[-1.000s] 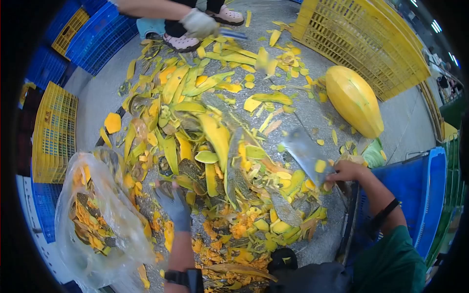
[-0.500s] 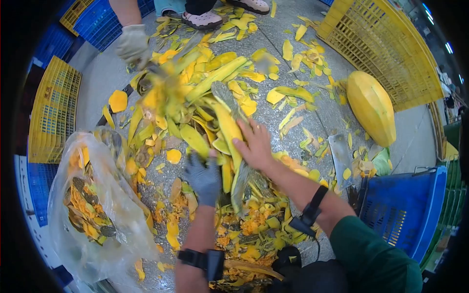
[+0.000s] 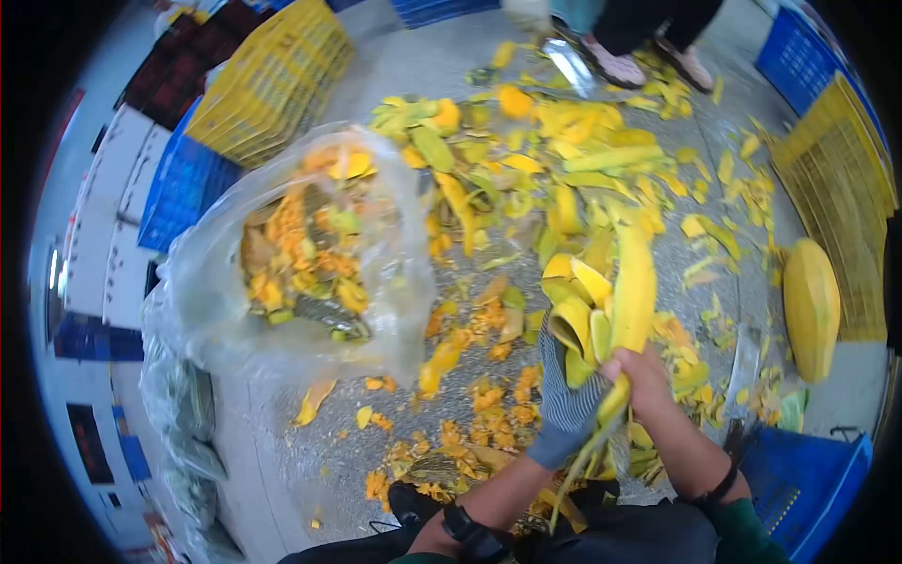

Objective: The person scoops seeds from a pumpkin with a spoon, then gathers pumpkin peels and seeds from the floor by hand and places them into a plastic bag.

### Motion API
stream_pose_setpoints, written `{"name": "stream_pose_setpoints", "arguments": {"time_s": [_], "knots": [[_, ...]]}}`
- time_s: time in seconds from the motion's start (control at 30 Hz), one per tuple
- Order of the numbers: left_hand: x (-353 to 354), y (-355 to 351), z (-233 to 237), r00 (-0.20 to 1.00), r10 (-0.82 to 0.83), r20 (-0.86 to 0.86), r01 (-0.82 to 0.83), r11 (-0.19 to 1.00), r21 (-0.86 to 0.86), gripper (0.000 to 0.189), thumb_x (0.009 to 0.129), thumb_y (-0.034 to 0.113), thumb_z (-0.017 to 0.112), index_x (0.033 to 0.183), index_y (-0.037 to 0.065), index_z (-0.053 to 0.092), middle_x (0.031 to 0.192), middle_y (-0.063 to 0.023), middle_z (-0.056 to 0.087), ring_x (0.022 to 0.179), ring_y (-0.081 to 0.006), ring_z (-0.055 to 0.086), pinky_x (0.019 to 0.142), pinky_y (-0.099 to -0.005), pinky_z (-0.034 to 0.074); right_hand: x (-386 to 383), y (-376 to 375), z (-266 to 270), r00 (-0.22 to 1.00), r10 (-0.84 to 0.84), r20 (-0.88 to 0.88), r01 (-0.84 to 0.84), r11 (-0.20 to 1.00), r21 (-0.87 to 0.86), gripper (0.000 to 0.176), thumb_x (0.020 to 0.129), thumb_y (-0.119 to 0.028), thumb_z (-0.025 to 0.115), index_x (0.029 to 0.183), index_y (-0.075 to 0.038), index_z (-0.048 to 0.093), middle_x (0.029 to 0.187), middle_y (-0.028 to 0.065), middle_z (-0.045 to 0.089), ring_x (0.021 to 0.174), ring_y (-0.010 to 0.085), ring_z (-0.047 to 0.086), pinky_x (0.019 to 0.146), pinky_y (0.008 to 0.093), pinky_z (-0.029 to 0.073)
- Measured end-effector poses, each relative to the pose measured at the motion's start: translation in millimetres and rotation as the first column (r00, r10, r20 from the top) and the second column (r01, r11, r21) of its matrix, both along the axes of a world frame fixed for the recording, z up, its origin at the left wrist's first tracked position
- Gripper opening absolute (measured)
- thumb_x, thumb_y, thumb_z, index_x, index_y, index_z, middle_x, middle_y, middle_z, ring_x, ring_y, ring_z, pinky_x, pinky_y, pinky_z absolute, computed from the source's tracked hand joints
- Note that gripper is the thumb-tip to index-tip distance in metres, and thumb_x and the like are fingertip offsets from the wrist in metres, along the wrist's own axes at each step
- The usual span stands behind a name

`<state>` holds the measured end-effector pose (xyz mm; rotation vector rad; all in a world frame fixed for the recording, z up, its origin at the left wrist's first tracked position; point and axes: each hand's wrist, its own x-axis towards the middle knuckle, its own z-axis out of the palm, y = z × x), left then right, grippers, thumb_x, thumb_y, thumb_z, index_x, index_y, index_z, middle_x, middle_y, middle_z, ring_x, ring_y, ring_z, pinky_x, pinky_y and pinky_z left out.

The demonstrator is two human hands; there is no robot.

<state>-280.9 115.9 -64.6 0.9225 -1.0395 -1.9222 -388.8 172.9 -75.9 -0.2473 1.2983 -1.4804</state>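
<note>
A bundle of yellow and green peel strips [image 3: 631, 282] is lifted between my two hands, in front of my body. My left hand [image 3: 571, 395], in a grey striped glove, is wrapped round the lower left of the bundle. My bare right hand [image 3: 641, 381] grips its lower right side. Thin strips hang below the hands. To the left stands an open clear plastic bag [image 3: 395, 324] with orange pulp and peels [image 3: 310, 249] inside. More peels [image 3: 601, 136] lie heaped on the floor beyond my hands.
A whole peeled yellow fruit [image 3: 811, 310] rests at right beside a yellow crate [image 3: 846, 207]. Near it are a broad blade [image 3: 745, 367] and a blue crate [image 3: 808, 489]. Another yellow crate [image 3: 272, 80] is at upper left. A person's shoes [image 3: 615, 64] and another blade [image 3: 569, 66] are at the top.
My hands have closed round the peels and lifted them off the heap. The view has swung left, bringing the bag nearer the centre. The other person's gloved hand has moved to the top edge.
</note>
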Motion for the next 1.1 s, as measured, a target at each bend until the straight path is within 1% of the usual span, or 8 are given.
{"name": "stream_pose_setpoints", "arguments": {"time_s": [0.23, 0.3, 0.6, 0.7, 0.8, 0.97, 1.03, 1.1], "knots": [[81, -20, 100, 0.951, 0.309, -0.015, -0.306, 0.93, -0.205, 0.06, 0.092, 0.036, 0.063, 0.135, 0.002, 0.038, 0.123, -0.0102, 0.054, 0.112, -0.0224, 0.054, 0.097, -0.036, 0.044, 58, -111, 149, 0.765, 0.611, -0.201, -0.638, 0.682, -0.356, 0.043, 0.088, -0.023, 0.067, 0.122, 0.0, 0.056, 0.105, 0.0077, 0.066, 0.096, 0.0159, 0.063, 0.084, 0.0307, 0.05], [101, -44, 133, 0.86, 0.507, -0.054, -0.504, 0.862, 0.06, 0.051, 0.097, 0.041, 0.051, 0.131, 0.003, 0.044, 0.118, -0.0077, 0.056, 0.108, -0.0209, 0.056, 0.094, -0.0357, 0.045, 92, -155, 172, 0.641, 0.763, -0.084, -0.732, 0.575, -0.365, 0.035, 0.089, -0.021, 0.066, 0.116, 0.001, 0.059, 0.098, 0.007, 0.067, 0.091, 0.0157, 0.064, 0.082, 0.0316, 0.051], [292, -300, 59, 0.778, 0.495, -0.387, -0.444, 0.869, 0.219, 0.054, 0.096, 0.044, 0.052, 0.137, 0.01, 0.045, 0.13, -0.0093, 0.053, 0.113, -0.0232, 0.055, 0.092, -0.0427, 0.05, 222, -382, 76, 0.715, 0.67, -0.198, -0.695, 0.71, -0.108, 0.057, 0.093, -0.048, 0.054, 0.119, 0.002, 0.061, 0.117, 0.0138, 0.064, 0.105, 0.0268, 0.059, 0.092, 0.0417, 0.044], [334, -293, 20, 0.704, 0.636, 0.315, -0.681, 0.731, 0.047, 0.068, 0.088, 0.061, 0.051, 0.139, 0.018, 0.043, 0.136, -0.0094, 0.047, 0.121, -0.0298, 0.048, 0.09, -0.0494, 0.047, 160, -348, 75, 0.677, 0.596, -0.431, -0.665, 0.747, -0.013, 0.063, 0.096, -0.049, 0.051, 0.134, 0.001, 0.051, 0.128, 0.0125, 0.059, 0.118, 0.0242, 0.056, 0.102, 0.0369, 0.041], [335, -261, -2, 0.665, 0.526, 0.53, -0.639, 0.768, 0.041, 0.065, 0.093, 0.049, 0.053, 0.146, 0.017, 0.034, 0.138, -0.0058, 0.048, 0.121, -0.0252, 0.051, 0.091, -0.0412, 0.046, 54, -265, 50, 0.624, 0.68, -0.385, -0.699, 0.706, 0.115, 0.055, 0.099, -0.041, 0.051, 0.136, -0.001, 0.049, 0.14, 0.0116, 0.05, 0.127, 0.0243, 0.051, 0.104, 0.0373, 0.04], [324, -246, -77, 0.769, 0.523, 0.368, -0.4, 0.842, -0.362, 0.063, 0.095, 0.034, 0.06, 0.145, 0.006, 0.032, 0.142, -0.0129, 0.041, 0.125, -0.0239, 0.047, 0.098, -0.0445, 0.042, -94, -38, -20, 0.717, 0.154, -0.68, -0.053, 0.985, 0.167, 0.06, 0.097, -0.046, 0.052, 0.139, -0.003, 0.047, 0.141, 0.0154, 0.048, 0.128, 0.0292, 0.049, 0.104, 0.0415, 0.039], [301, -231, -81, 0.763, 0.528, 0.373, -0.373, 0.831, -0.413, 0.06, 0.096, 0.03, 0.058, 0.144, 0.005, 0.033, 0.142, -0.0153, 0.041, 0.127, -0.0261, 0.046, 0.101, -0.0457, 0.041, -105, 54, -63, 0.237, 0.479, -0.845, 0.254, 0.809, 0.53, 0.066, 0.096, -0.05, 0.051, 0.144, -0.006, 0.04, 0.149, 0.0229, 0.035, 0.137, 0.0385, 0.036, 0.11, 0.0482, 0.03], [278, -202, -74, 0.261, 0.838, 0.479, 0.382, 0.366, -0.849, 0.059, 0.097, 0.029, 0.055, 0.144, 0.002, 0.032, 0.145, -0.0213, 0.038, 0.133, -0.033, 0.039, 0.106, -0.0463, 0.037, -77, 106, -72, 0.38, 0.59, -0.712, 0.198, 0.7, 0.686, 0.072, 0.096, -0.049, 0.05, 0.149, -0.006, 0.029, 0.158, 0.023, 0.013, 0.145, 0.0383, 0.016, 0.117, 0.048, 0.016]]}}
